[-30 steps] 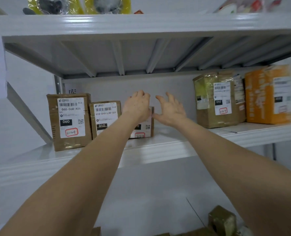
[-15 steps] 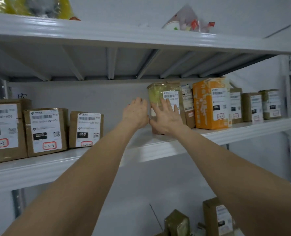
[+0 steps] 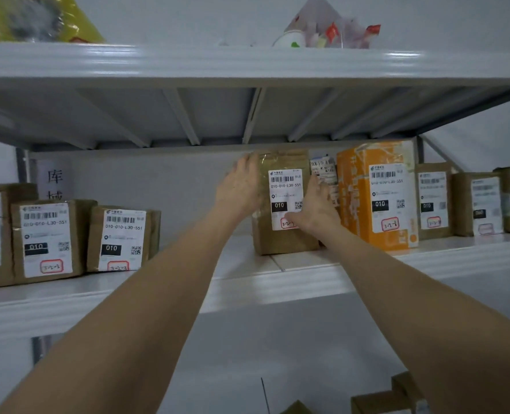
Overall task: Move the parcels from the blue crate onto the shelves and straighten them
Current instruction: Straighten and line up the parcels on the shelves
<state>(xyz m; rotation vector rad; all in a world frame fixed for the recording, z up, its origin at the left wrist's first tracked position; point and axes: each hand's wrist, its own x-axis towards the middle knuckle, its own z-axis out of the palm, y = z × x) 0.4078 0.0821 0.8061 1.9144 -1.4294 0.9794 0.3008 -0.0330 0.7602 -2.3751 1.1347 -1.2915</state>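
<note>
A brown taped parcel (image 3: 283, 243) with a white 010 label stands upright on the middle white shelf (image 3: 277, 282). My left hand (image 3: 242, 186) lies flat against its left side near the top corner. My right hand (image 3: 316, 207) presses on its right front edge, thumb over the label, fingers up beside a small parcel (image 3: 322, 168) behind. An orange parcel (image 3: 355, 198) stands directly to the right. The blue crate is out of view.
Labelled brown parcels (image 3: 47, 237) (image 3: 119, 234) stand at the shelf's left, more (image 3: 433, 201) (image 3: 480, 204) right of the orange one. The upper shelf (image 3: 247, 64) holds bags. Brown boxes (image 3: 379, 401) sit low at the bottom right.
My view swung right along the shelf. Both hands left the small parcel on the left, crossed the gap and now rest on the brown parcel beside the orange one.
</note>
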